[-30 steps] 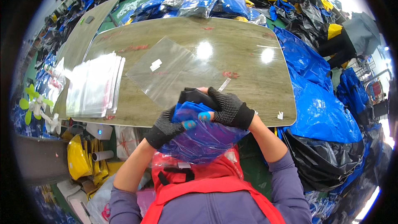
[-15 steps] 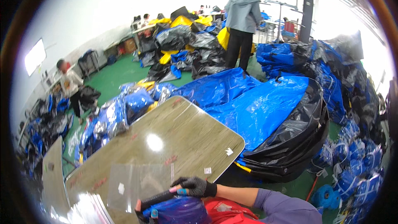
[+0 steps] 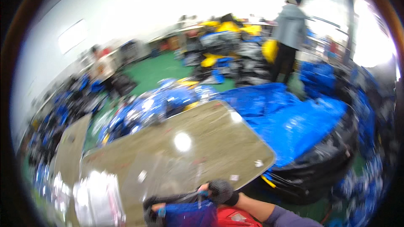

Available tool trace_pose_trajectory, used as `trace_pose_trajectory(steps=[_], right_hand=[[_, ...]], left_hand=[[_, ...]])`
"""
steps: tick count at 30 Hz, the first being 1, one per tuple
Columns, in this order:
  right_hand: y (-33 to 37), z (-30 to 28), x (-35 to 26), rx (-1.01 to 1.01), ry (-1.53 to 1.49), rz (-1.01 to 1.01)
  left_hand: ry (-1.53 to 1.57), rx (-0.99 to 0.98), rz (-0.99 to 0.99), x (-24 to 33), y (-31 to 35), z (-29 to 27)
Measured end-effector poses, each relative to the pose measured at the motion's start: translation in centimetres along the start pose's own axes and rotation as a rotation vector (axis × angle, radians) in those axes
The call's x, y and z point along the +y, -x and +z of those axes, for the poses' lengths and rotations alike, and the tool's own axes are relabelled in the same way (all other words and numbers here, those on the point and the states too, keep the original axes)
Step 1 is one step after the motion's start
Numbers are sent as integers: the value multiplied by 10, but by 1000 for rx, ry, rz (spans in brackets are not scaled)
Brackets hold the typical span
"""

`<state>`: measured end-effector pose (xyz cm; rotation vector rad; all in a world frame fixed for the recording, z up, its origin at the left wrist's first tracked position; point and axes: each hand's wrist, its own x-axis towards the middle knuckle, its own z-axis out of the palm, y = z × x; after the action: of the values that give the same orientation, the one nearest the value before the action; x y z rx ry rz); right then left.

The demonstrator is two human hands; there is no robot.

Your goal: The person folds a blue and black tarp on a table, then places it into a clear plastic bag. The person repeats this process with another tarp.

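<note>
At the near edge of the table, a folded blue-and-black tarp bundle (image 3: 185,215) is held between my two hands, close against my red garment (image 3: 237,218). My right hand (image 3: 221,191), in a dark glove with bare fingertips, is closed over the bundle's black upper edge. Gripping its left side is my left hand (image 3: 155,210), mostly hidden at the lower edge and blurred. Just beyond the hands, a clear flat plastic bag (image 3: 166,170) lies on the wood-patterned table (image 3: 223,138). To the left rests a stack of clear plastic bags (image 3: 99,199).
Wrapped blue packages (image 3: 147,107) lie behind the table. A large blue-and-black tarp (image 3: 290,130) spreads off its right side. One person in grey (image 3: 290,27) stands at the back; another person (image 3: 103,69) stands left. Heaps of tarps (image 3: 227,50) cover parts of the green floor.
My view has swung left, so the room and table appear farther right, with more blur. Both hands still hold the bundle, now lower in view; more of the bag stack shows.
</note>
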<state>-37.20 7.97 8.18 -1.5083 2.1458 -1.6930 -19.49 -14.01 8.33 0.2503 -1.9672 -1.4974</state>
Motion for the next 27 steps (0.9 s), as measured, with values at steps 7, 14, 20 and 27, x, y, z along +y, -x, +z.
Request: trace_pose_trajectory(steps=[7,14,20,27], right_hand=[[-22,12,0,-140,-426,332],[-3,47,18,115,-126,129],[-76,54,38,38,-202,228],[-134,92,67,-65,-1222,453]], left_hand=[[29,37,-204,-2,-7,-31],[-285,237,-83,1,10,-31],[-1101,52,176,27,-71,-40],[445,-383,-125,72,-103,-3]])
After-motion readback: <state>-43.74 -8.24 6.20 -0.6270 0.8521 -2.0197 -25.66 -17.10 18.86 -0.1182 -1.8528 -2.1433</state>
